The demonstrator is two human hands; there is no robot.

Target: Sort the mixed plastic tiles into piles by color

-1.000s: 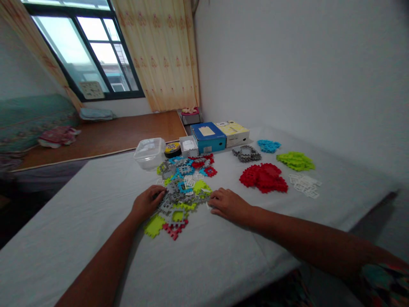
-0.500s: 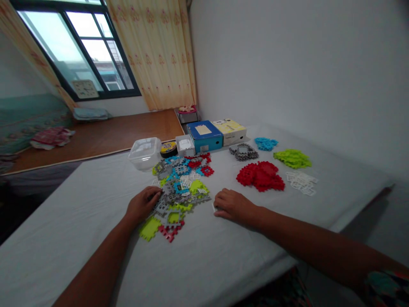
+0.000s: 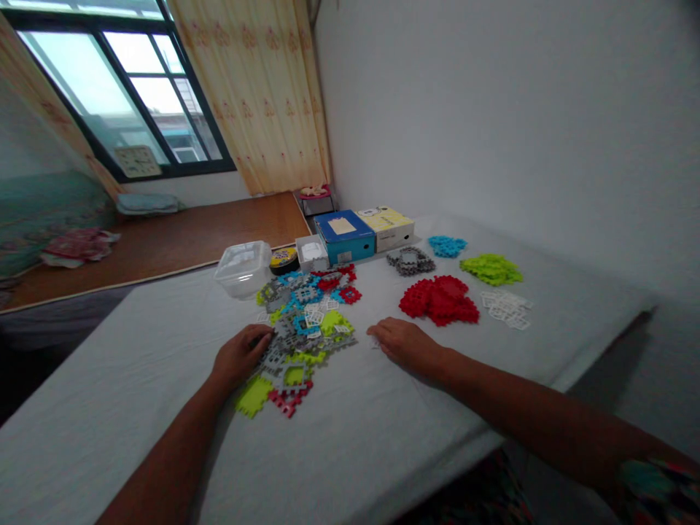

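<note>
Looks partway; done: red pile (image 3: 440,300), grey pile (image 3: 398,263), blue pile (image 3: 447,246), green pile (image 3: 492,269), white pile (image 3: 506,309), each one colour; left: mixed pile (image 3: 298,337) between the hands; left hand (image 3: 239,357) curled at its edge, right hand (image 3: 410,346) bent just beside it, can't tell if either pinches; toothed, plastic-looking plates; white ones thin open frames; cloth (image 3: 339,452) lightly wrinkled.
</note>
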